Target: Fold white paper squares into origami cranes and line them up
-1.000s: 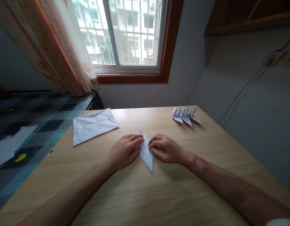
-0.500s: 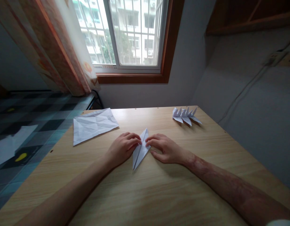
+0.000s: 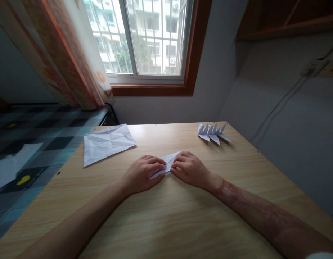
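A folded white sheet of paper (image 3: pixel 169 159) lies between my two hands on the wooden table (image 3: pixel 166 223). My left hand (image 3: pixel 144 173) grips its left end, fingers on top and thumb at the near edge. Its right end is held by my right hand (image 3: pixel 190 167), with the fingertips bent down onto the paper. Both hands hide parts of the folds. Farther off to the left is a creased, opened-out paper sheet (image 3: pixel 109 142). Several pointed folded paper pieces (image 3: pixel 213 133) stand in a row at the far right of the table.
On the left is a bed with a checked cover (image 3: pixel 61 126), with loose white paper (image 3: pixel 9 169) on it. A curtain (image 3: pixel 71 54) hangs beside the barred window (image 3: pixel 155 39). A cable (image 3: pixel 274 108) runs down the right wall, below a wooden shelf (image 3: pixel 287 28).
The folded paper has turned clockwise, from nearly upright in view to lying more sideways. My fingers have closed further onto its two ends.
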Available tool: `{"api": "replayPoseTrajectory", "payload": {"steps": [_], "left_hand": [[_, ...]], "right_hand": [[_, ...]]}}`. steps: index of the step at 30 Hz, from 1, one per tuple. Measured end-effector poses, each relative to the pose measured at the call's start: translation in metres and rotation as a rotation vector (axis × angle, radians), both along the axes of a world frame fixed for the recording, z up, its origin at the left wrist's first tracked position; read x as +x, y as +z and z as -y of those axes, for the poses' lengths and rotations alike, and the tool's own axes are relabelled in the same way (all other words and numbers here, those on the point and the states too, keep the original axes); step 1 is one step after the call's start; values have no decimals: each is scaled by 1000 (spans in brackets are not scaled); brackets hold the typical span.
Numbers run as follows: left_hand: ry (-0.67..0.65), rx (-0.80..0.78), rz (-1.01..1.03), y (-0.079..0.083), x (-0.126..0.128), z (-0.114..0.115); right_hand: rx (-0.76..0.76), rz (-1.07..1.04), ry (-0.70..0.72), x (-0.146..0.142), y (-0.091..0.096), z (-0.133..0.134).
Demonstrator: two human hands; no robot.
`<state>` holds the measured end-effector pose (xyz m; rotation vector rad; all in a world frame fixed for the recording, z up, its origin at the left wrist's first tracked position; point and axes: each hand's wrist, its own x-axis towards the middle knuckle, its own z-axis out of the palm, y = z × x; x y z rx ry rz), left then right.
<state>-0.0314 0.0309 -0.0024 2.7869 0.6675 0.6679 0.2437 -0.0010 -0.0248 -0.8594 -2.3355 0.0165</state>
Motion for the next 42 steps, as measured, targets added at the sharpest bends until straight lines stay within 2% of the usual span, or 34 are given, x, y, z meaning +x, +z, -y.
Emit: {"api": "replayPoseTrajectory", "payload": {"steps": [3,6,11,14,17,22,27,33,42], "left_hand": [[-38,-52,51,-2,-1,-1],[-54,-112,99,-2,-1,-1],[2,-165,107,0,0,-2],[80,-169,106,-1,0,-2],[136,-149,105,-4,0,-2],[96,-65,96,-8,1,-1],[182,-36,76,-9,3,-2],[112,19,25,-12,1,-4],[96,72,42,-12,1,-5]], "right_hand": [[-4,-37,-1,1,-1,-1],[-75,-80,16,2,-4,-3],[-171,-115,17,4,-4,-3],[-205,-127,-19,3,-3,-2],[-238,-125,-41,2,-2,-2],[-194,-116,-48,2,-2,-3],[-199,-36,-82,2,-4,-4],[-190,-43,-49,4,-4,-4],[-145,-83,-16,3,0,-1]]}}
